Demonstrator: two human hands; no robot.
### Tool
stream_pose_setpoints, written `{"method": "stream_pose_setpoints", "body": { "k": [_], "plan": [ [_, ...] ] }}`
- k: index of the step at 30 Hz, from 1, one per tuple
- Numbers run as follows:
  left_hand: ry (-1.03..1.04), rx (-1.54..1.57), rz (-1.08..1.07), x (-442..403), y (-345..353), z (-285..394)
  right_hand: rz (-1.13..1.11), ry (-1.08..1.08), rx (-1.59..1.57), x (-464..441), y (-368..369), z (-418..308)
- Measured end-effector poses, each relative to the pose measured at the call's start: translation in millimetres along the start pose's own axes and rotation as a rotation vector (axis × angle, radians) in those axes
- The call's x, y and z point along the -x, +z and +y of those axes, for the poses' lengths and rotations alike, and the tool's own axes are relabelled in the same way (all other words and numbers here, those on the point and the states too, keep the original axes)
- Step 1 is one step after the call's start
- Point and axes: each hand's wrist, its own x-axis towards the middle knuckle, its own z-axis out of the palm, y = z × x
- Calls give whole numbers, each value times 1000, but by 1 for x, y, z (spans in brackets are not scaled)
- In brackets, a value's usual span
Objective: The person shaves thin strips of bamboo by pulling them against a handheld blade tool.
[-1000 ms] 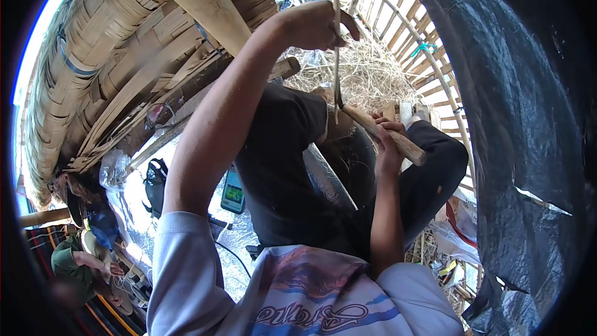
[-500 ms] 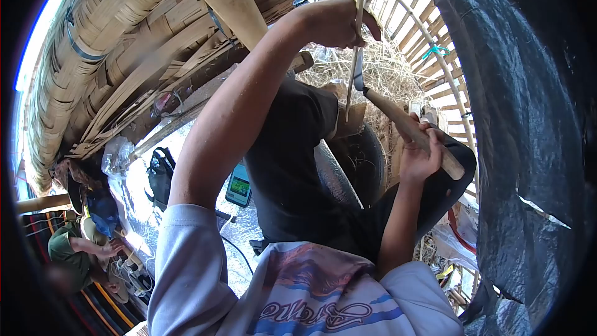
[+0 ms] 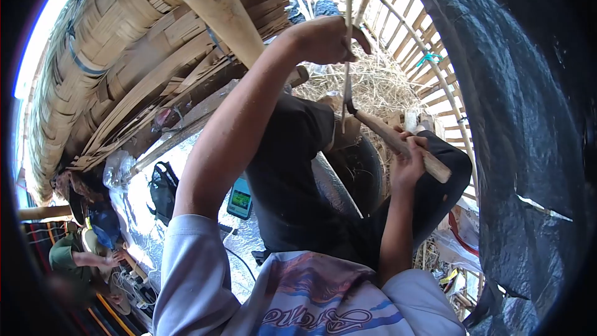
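My left hand [image 3: 328, 40] is raised and closed round a long thin bamboo strip [image 3: 348, 0], which stands nearly upright with its lower end near my knee. My right hand [image 3: 408, 163] grips the thick pale wooden handle [image 3: 437, 168] of a knife. The dark, narrow blade [image 3: 347, 94] points up from the handle and lies against or right beside the lower part of the strip; contact cannot be made out. Below the blade is a brown wooden piece [image 3: 347, 135], beside my bent leg in black trousers [image 3: 286, 168].
Loose straw [image 3: 379, 84] covers the ground ahead. A bamboo pole [image 3: 211, 6] and woven bamboo wall [image 3: 124, 37] rise at left; dark tarpaulin [image 3: 516, 118] hangs at right. A phone [image 3: 240, 200] lies by my leg. Another person in a green shirt [image 3: 62, 254] sits at far left.
Both hands have come slightly down toward me. The knife has shifted left and down along the strip, its blade now seen more edge-on. The whole view has tilted a little.
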Motion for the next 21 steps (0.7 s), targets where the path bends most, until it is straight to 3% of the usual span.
{"method": "stream_pose_setpoints", "body": {
  "k": [2, 4, 9, 12, 16, 18, 21],
  "plan": [
    [-8, -70, 3, -2, -2, 0, 3, -63, 79, -3, -15, 18],
    [-60, -26, 7, 0, -5, 4, -186, -101, 517, -1, -14, 31],
    [-11, 6, 48, -1, 5, 4, -137, -189, 149, -2, 20, -19],
    [-6, -6, 42, -1, 4, 3, -139, -303, 336, 7, 25, -5],
    [-36, 65, 65, -5, 1, -3, -19, -80, 413, 9, -12, 42],
    [-22, -17, 57, -5, 2, 1, 21, -33, 336, 10, 7, 15],
    [-13, 78, 112, -9, 9, -5, -123, -294, 205, 8, 37, -26]
  ]
}}
